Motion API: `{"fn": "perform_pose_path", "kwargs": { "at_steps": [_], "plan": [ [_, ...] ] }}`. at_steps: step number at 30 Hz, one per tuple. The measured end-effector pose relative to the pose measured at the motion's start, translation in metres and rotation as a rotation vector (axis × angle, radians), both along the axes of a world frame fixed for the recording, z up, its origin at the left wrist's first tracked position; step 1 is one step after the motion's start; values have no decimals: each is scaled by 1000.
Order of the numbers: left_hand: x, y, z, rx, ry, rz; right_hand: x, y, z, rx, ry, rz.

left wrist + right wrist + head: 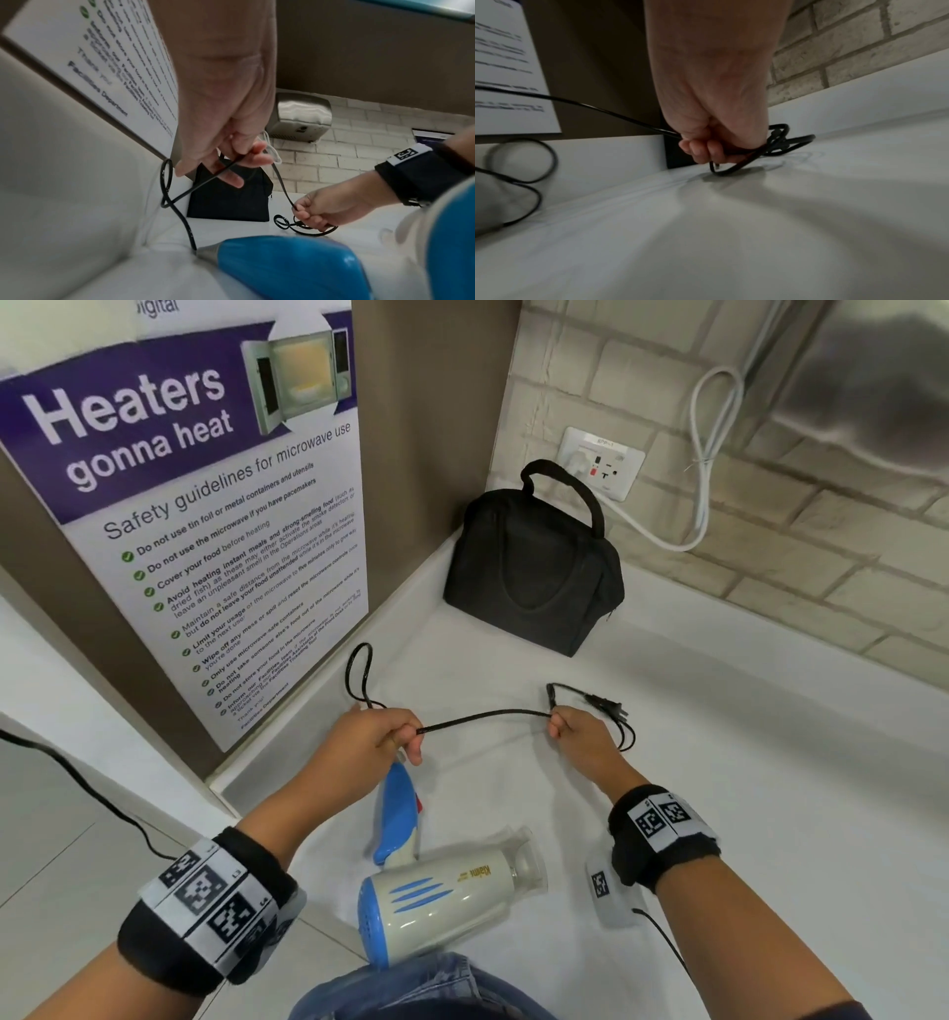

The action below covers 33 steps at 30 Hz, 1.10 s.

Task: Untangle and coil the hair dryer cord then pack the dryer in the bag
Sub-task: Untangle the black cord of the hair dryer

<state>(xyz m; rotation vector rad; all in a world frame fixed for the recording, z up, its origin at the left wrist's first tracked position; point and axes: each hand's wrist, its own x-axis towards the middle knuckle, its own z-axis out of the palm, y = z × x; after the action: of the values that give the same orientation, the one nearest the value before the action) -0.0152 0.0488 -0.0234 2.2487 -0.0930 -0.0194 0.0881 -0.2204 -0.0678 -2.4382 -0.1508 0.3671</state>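
Observation:
A cream and blue hair dryer (pixel 441 891) lies on the white counter (pixel 744 814) near its front edge, its blue handle (pixel 282 266) pointing away. Its black cord (pixel 485 719) runs taut between my two hands. My left hand (pixel 382 739) pinches the cord (pixel 205 180) just above the handle, and a loop (pixel 358 675) stands behind it. My right hand (pixel 577 734) grips the cord (pixel 618 115) near the plug (pixel 608 706), with loose turns (pixel 780 142) beside it. A black zipped bag (pixel 534 572) stands in the back corner.
A poster board (pixel 195 505) walls off the left side. A brick wall with a socket (pixel 601 462) and a white cable (pixel 708 454) runs behind. A small white device (pixel 608 891) with a thin wire lies under my right wrist.

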Motion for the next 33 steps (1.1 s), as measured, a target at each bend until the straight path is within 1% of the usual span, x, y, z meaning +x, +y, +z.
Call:
{"fn": "perform_pose_path", "kwargs": {
  "at_steps": [2,4,7,9,12,14,16,18,19,22,23,24,25,27,28,30,33],
  "plan": [
    [2,-2,-7,118,58,7,-5,-1,3,-14,-12,-3],
    [4,-9,-11,230,120,-32,-12,-3,5,-55,-39,15],
    [6,-26,-4,306,137,-116,-26,-2,13,-99,-86,46],
    [8,-39,3,331,129,-124,-34,-1,17,-123,-117,86],
    [13,-55,14,416,32,-120,-44,2,25,-161,-139,148],
    [18,-63,23,557,-46,-145,-51,6,35,-190,-156,194],
    [22,-69,28,728,-123,-220,-58,13,46,-207,-202,249],
    [24,-76,33,793,-141,-313,-64,21,57,-207,-266,292],
    [27,-80,35,792,-101,-338,-66,25,62,-207,-291,303],
    [39,-90,44,784,165,-351,-73,30,73,-163,-317,326],
    [40,-90,45,778,175,-357,-74,30,75,-127,-310,331],
    [38,-87,44,742,135,-356,-74,29,75,-87,-298,335],
    [34,-82,41,667,51,-339,-73,28,74,-50,-281,333],
    [22,-70,34,472,-93,-284,-69,26,67,16,-251,311],
    [17,-65,32,378,-125,-266,-67,24,63,41,-246,299],
    [12,-59,26,233,-136,-256,-62,22,56,88,-241,272],
    [11,-49,18,144,-108,-230,-55,16,49,144,-209,198]
  ]
}}
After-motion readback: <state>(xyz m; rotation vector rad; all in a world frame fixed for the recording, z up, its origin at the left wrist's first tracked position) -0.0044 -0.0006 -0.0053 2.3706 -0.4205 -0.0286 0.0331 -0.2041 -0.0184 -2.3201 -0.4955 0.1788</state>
